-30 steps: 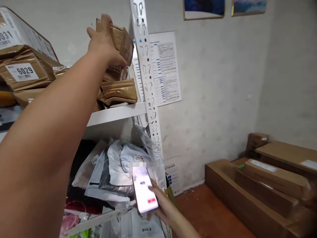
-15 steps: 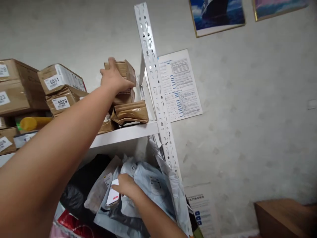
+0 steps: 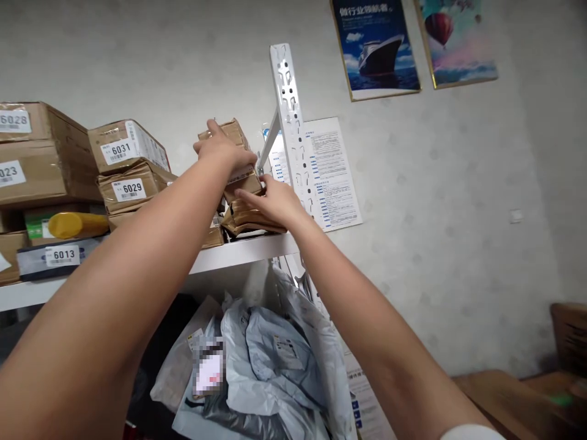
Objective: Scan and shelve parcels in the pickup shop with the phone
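My left hand (image 3: 224,150) is wrapped over the front of a small cardboard box (image 3: 237,131) at the right end of the upper shelf. Just below it, my right hand (image 3: 279,199) has its thumb and fingers around the right corner of a second cardboard box (image 3: 244,186) in the same stack. Beneath both sits a crumpled, taped carton (image 3: 243,220), partly covered by my right hand. My left hand hides much of the top box's front.
A white perforated shelf post (image 3: 290,91) rises beside the stack. Leftward on the shelf (image 3: 257,245) stand numbered cartons (image 3: 117,150) and a yellow roll-shaped package (image 3: 77,225). Grey plastic mailing bags (image 3: 279,342) fill the level below. Posters (image 3: 380,55) hang on the wall.
My right hand has left the bags on the lower level and moved up to the box stack. My left hand stays on the upper box. The view has shifted.
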A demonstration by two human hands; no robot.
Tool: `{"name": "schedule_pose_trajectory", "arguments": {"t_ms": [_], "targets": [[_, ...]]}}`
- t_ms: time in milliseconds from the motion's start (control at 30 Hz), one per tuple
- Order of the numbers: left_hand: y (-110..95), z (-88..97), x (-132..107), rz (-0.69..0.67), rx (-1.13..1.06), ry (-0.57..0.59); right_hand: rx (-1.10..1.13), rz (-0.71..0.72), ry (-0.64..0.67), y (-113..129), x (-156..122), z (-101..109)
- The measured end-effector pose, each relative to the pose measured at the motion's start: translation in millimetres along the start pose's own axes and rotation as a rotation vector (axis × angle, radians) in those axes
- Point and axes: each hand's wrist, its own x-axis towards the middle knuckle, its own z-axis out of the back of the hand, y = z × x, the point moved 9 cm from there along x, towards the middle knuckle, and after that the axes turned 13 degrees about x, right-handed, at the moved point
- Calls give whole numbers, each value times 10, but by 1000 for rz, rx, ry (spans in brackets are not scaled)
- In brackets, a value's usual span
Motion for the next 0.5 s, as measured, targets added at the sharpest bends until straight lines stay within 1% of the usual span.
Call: {"name": "schedule_pose_trajectory", "arguments": {"t_ms": [67,167,233,367,433,500], "targets": [[36,19,16,14,10,5,-9,30,70,39,104,-2],[75,73,15,12,-17,-9,-36,72,105,50,190,9],[85,114,10,-4,-25,-18,-16,92,112,27,215,-7],[19,208,6,-109,47,-70,0,80,97,-46,214,-40],[7,249,22,-124,111,-116,-7,61,82,-64,203,-41],[25,249,64,-113,140,-126,-28,65,69,-49,194,-36]]}}
